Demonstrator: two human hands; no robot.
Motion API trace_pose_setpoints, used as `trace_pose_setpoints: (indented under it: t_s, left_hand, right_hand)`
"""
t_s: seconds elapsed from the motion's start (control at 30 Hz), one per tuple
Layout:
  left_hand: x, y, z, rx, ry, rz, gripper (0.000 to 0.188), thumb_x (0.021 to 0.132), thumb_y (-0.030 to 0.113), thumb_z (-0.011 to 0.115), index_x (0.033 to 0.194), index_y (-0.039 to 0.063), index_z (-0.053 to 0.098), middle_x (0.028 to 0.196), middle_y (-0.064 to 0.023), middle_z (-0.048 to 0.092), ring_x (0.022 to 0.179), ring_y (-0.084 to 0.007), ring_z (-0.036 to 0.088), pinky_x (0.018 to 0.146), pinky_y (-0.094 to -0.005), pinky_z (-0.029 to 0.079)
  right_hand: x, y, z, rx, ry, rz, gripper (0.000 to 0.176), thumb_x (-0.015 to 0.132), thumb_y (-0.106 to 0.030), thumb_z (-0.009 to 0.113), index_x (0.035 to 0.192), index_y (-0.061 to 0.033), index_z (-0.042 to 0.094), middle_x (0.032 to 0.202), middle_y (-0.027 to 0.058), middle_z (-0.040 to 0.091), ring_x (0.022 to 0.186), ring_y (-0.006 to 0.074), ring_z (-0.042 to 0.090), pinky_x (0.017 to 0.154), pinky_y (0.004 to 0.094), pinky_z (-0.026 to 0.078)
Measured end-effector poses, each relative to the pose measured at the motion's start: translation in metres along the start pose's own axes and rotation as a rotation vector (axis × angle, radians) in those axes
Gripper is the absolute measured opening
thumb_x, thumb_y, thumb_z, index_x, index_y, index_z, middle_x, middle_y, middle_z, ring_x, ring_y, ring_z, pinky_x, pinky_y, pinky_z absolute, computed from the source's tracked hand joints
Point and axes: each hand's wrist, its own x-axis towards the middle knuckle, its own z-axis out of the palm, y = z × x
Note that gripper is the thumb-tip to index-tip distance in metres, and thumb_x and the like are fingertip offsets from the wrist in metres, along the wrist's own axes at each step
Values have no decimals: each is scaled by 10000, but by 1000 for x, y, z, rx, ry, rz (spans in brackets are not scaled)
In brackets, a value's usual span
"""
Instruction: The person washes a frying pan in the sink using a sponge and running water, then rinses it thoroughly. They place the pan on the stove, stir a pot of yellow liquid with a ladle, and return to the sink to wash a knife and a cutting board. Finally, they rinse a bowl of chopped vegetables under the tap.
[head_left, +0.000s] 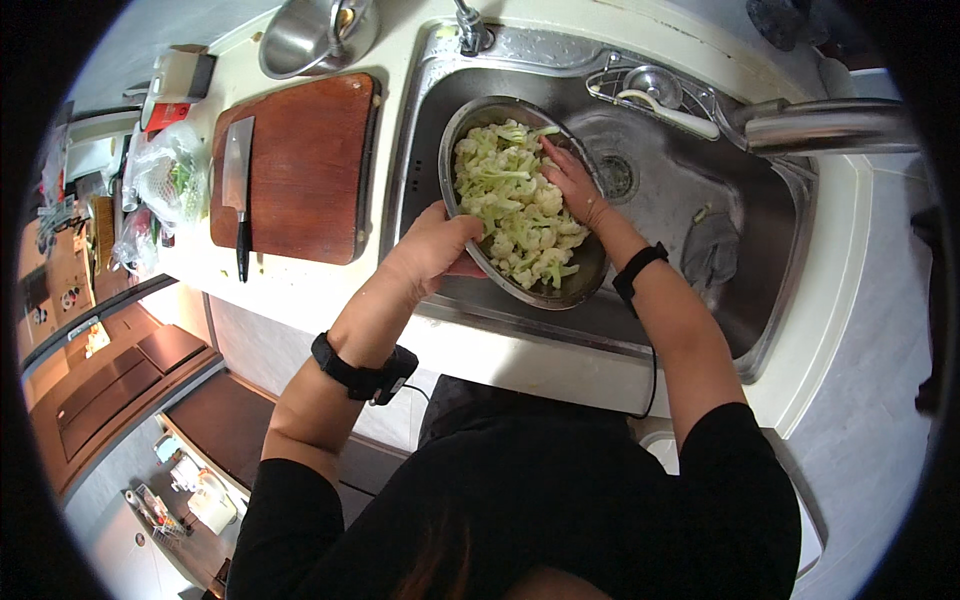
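Note:
A stainless steel bowl (448, 161) of cut cauliflower florets (517, 199) is held tilted over the left part of the sink (660, 199). My left hand (439, 244) grips the bowl's near left rim, the thumb over the edge and the fingers beneath. On the right side my right hand (571, 184) reaches inside, its palm and extended fingers lying against the florets. It partly covers the bowl's right rim. Below and to the right, the drain (619, 178) shows in the sink floor.
A kitchen knife (237, 169) lies on the wooden cutting board (307, 172) left of the sink. Behind the board stands a steel pot (300, 37). The sink holds a grey cloth (710, 251) and a wire rack (697, 97). The faucet (472, 30) rises at the back.

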Motion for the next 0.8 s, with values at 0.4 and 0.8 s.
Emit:
trace_pose_setpoints:
  t_s: [0.4,0.8]
  left_hand:
    - [-54,18,-3,45,-43,21,434,805,77,534,1136,-155,377,1029,-272,559,730,-335,673,595,-368,617]
    - [-83,38,8,253,-46,40,345,837,140,529,991,-169,533,847,-228,627,571,-279,661,544,-344,600]
  right_hand:
    - [-17,-91,-8,143,-32,304,1017,794,-758,452,1502,-80,181,1519,161,229,1403,349,196,1124,469,195]
    - [-33,-101,7,288,-16,364,1051,753,-727,568,1502,-93,195,1518,174,219,1390,328,249,1105,431,256]
